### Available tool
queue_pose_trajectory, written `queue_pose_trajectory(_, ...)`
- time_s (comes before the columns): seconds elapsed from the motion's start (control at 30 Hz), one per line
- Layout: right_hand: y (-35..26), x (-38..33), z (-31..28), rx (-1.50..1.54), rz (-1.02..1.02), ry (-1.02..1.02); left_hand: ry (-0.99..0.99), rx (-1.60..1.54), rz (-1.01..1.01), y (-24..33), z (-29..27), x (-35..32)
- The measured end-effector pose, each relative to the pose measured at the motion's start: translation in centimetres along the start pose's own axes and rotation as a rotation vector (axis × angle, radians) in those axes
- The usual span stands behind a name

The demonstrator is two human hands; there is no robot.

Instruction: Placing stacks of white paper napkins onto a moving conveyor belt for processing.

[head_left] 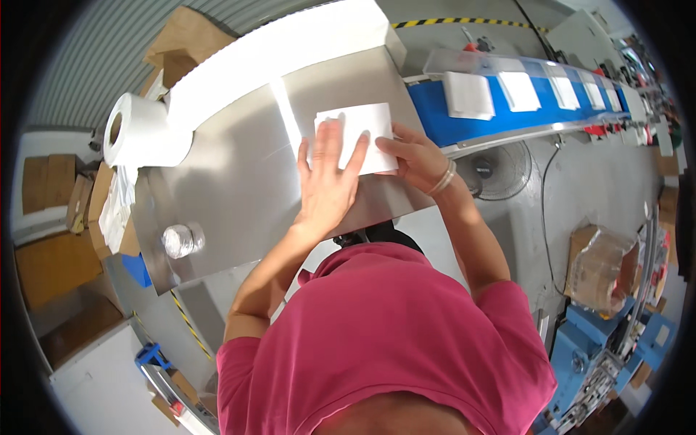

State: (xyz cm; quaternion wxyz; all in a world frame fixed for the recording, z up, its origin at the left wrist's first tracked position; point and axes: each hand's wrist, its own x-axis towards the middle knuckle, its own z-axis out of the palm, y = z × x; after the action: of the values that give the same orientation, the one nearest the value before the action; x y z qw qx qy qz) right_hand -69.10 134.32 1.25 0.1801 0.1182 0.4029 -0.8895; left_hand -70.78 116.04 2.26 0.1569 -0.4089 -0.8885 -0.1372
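From afar I favour even pressure from the spread, bare left hand (328, 177) on the square white papery stack (373, 119) atop the grey metal table (239, 188), while the bare right hand (420, 161) pinches its right edge

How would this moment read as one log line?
Left hand: spread on white sheets; right hand: holding their right edge; surface: metal table; right side: blue conveyor

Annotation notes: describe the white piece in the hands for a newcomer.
Start at the metal table. Near its right edge, the left hand lies across a squarish white piece; the right hand pinches its side. Unlike the white pieces on the blue conveyor, it's under hands.
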Motion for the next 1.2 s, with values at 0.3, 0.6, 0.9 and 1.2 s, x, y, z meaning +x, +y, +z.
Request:
queue_pose_trajectory(0.3, -1.4, -1.6, 5.4, -0.235, -0.235, -0.173, 0.449, -1.863, -0.744, -1.1, -5.5, -2.1)
queue_pose_trajectory(0.6, -1.2, -1.7, 7.7, -0.436, -0.42, -0.255, 0.632, -1.463, -0.768, -0.3, -7.5, -3.3)
queue_pose_trajectory(0.9, -2.0, -2.9, 6.5, -0.438, -0.346, -0.083, 0.533, -1.65, -0.854, 0.3, -6.2, -2.2)
queue_pose_trajectory(1.2, -1.9, 2.6, -9.9, -0.62, -0.175, 0.308, -0.016, -1.465, -1.061, 0.5, 0.2, -0.2)
